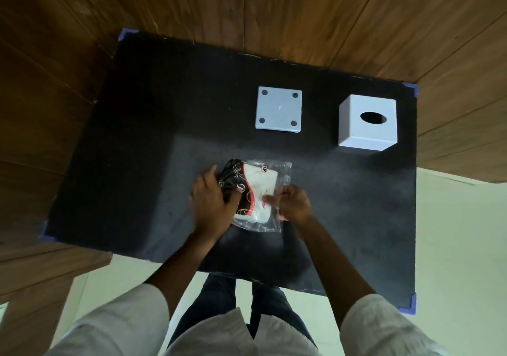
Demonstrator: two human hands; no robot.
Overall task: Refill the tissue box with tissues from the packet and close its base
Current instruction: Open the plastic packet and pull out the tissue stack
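Note:
A clear plastic tissue packet (pixel 260 188) with a black, red and white print lies near the middle of the black mat (pixel 137 136). My left hand (pixel 212 204) presses on its dark left end. My right hand (pixel 295 203) pinches the packet's clear right edge. The white tissue box (pixel 367 125) stands at the back right with its oval slot facing up. Its separate square base (pixel 278 108), white with four dark round feet, lies flat to the left of the box.
The mat covers a small table with blue tape at its corners (pixel 408 305). Wooden panels (pixel 301 12) surround the far and left sides. Pale floor (pixel 461 245) lies to the right and below, where my legs (pixel 247 300) stand.

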